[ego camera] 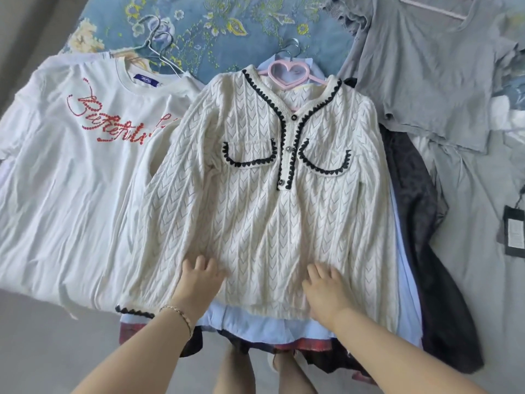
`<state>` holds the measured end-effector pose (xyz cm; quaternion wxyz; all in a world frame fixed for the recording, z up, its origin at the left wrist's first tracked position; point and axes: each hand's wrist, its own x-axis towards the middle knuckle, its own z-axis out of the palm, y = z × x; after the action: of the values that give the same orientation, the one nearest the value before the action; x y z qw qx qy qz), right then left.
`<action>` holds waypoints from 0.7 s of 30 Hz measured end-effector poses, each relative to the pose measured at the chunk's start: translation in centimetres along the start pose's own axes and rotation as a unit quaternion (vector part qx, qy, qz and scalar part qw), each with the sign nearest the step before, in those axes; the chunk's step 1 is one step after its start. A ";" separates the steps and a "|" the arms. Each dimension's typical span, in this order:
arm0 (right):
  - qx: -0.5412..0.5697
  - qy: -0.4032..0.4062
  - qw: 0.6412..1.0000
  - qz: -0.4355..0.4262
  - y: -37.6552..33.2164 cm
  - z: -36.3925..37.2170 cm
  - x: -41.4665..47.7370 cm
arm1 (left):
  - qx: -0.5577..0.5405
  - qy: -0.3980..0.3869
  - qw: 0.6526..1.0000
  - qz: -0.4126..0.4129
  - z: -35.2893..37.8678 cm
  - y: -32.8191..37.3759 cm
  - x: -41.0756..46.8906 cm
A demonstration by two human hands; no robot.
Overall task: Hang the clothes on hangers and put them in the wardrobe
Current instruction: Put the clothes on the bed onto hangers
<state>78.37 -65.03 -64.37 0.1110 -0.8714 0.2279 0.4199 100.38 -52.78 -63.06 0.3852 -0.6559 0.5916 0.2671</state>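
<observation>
Head view, looking down at a bed; got a cream cable-knit cardigan with black scalloped trim (264, 200) spread flat in the middle, front up, neck at the far end; pink plastic hanger with a heart-shaped centre (287, 73) tucked inside its neckline, metal hook poking out past the collar onto the blue floral bedspread (227, 24); left hand (199, 277) lying flat on the lower left of the knit, fingers loose and fairly straight, gripping nothing; thin gold bracelet (179, 311) on that wrist; right hand (326, 288) same deal on the lower right, palm down, fingers relaxed, nothing pinched; both just above the hem.

Stacked under the cardigan: pale blue shirt (255, 328) peeking out along the hem and right side, then red plaid fabric (284, 348) and something dark below; can't tell what exactly.

Off to the left, slightly overlapped by the cardigan sleeve: white T-shirt with red beaded script lettering (71, 180), two thin wire hangers (159, 44) by its collar.

To the right: dark sheer patterned garment (420, 223) touching the stack, grey short-sleeved T-shirt (431, 66) further up, pale grey sheet (468, 223) underneath, black hang tag (514, 231) near the right edge.
</observation>
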 end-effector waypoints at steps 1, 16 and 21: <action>0.000 0.006 1.000 -0.001 -0.1 0.2 -0.1 | -0.002 0.032 0.999 0.001 0.0 0.0 0.0; 0.270 -0.101 0.957 -0.035 2.7 -4.5 -4.1 | -0.168 -0.095 0.981 0.023 -9.5 -1.1 0.0; 0.433 -0.022 0.894 0.112 7.5 -7.5 -4.4 | -0.281 -0.012 0.959 0.031 -19.0 3.0 1.6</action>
<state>77.43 -73.09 -56.32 0.4343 -0.6963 0.4808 0.3088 95.66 -69.35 -54.27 0.1841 -0.7156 0.5081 0.4427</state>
